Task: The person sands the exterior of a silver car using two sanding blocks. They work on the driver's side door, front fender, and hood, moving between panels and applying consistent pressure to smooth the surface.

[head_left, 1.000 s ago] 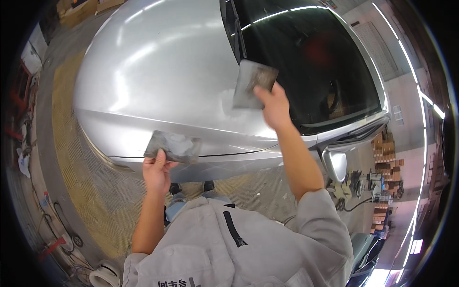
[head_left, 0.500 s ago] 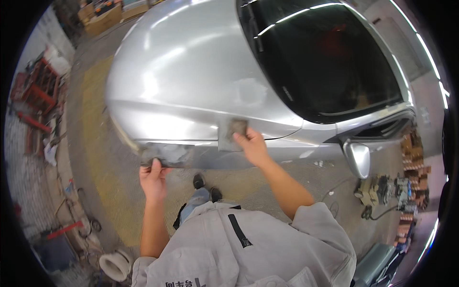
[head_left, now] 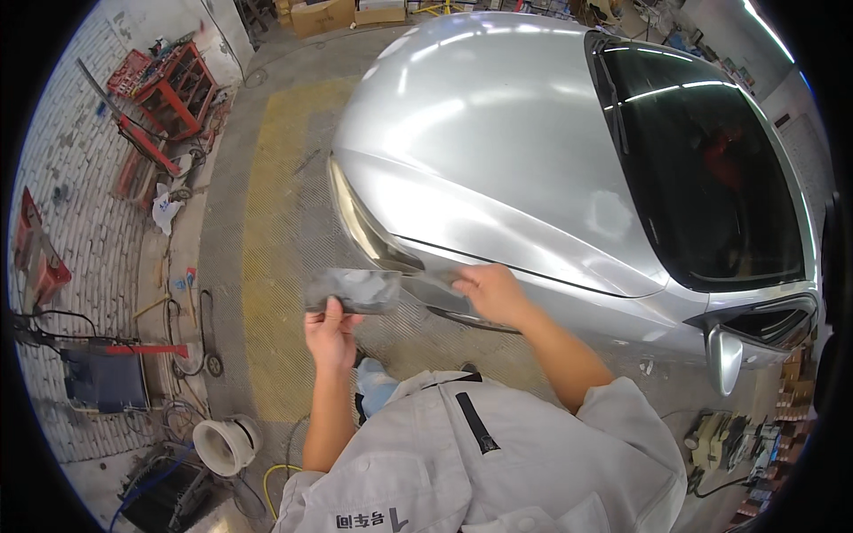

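Observation:
My left hand (head_left: pixel 330 336) grips the lower edge of a dark rectangular putty board (head_left: pixel 322 293), thumb on top. Grey paste (head_left: pixel 364 290) that looks like putty is smeared across it. My right hand (head_left: pixel 494 293) is closed on a flat grey putty spreader (head_left: pixel 439 282), seen nearly edge-on and blurred, just right of the board. Both hands are in front of the silver car (head_left: pixel 498 115), by its headlight (head_left: pixel 360 213); whether the spreader touches the car I cannot tell. A dull pale patch (head_left: pixel 609 211) shows on the hood near the windshield.
A side mirror (head_left: pixel 724 360) juts out at the right. On the left stand a red tool cart (head_left: pixel 178 93) and a white bucket (head_left: pixel 227 446), with cables and hoses on the floor. Machine parts (head_left: pixel 724 440) lie at the lower right, and cardboard boxes (head_left: pixel 322 18) at the back.
My view has shifted toward the front of the car. The spreader has gone from over the hood's near edge to beside the putty board, and its face has turned edge-on.

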`<action>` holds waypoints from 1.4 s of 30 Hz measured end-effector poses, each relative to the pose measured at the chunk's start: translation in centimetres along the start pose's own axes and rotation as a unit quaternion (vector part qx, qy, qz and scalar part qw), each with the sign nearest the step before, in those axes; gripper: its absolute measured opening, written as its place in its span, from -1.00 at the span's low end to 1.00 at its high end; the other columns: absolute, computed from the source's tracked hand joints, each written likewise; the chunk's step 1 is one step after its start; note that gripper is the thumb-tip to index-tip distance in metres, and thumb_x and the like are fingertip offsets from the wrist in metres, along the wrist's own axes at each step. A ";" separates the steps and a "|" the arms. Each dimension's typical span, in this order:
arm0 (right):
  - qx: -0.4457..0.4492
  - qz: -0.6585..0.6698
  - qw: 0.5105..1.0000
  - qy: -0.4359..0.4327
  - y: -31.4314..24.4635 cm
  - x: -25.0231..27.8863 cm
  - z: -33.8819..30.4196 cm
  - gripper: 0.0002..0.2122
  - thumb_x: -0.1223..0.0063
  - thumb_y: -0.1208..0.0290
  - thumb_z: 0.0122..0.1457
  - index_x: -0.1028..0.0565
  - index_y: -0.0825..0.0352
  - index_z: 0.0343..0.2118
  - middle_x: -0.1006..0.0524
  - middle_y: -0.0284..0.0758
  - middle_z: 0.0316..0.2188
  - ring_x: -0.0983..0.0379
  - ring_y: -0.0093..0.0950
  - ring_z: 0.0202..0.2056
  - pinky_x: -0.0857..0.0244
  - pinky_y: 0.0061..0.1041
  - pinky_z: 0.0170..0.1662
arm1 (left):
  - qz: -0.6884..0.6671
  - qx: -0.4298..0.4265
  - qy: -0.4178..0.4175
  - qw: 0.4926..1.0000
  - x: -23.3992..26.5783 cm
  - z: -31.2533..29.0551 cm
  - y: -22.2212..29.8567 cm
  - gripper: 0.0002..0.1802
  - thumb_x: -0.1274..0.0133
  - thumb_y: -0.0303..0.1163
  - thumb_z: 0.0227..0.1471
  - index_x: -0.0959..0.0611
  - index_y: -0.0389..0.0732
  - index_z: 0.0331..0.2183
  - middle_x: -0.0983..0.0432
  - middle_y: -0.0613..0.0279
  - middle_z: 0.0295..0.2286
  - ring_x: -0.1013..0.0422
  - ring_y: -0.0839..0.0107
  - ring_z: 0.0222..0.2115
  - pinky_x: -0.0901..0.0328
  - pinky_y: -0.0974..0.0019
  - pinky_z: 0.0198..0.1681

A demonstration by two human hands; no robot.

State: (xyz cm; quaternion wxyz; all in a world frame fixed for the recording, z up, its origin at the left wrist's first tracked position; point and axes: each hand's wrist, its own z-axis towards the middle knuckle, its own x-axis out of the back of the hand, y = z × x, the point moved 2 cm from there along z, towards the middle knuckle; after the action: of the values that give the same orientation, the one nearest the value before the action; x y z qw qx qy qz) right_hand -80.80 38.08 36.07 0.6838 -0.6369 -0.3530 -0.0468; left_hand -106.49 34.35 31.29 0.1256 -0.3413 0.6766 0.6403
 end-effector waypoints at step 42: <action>-0.018 0.386 0.823 0.415 -13.5 -14.6 66.2 -0.80 0.00 0.57 0.07 -0.28 0.42 -0.24 -0.45 -0.34 -0.47 -0.34 -0.68 -0.49 -0.24 -0.66 -0.44 | 0.049 -0.150 -0.121 0.980 6.9 62.4 22.5 -0.70 0.13 -0.32 0.15 -0.46 -0.42 -0.28 -0.47 0.10 -0.38 -0.47 0.37 -0.48 -0.47 0.25 -0.47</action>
State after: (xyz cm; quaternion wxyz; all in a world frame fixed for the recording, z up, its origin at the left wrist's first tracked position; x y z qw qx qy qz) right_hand -126.70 89.79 35.45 0.7160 -0.6539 0.2404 -0.0453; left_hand -142.27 90.54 35.44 0.1224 -0.2429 0.5688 0.7762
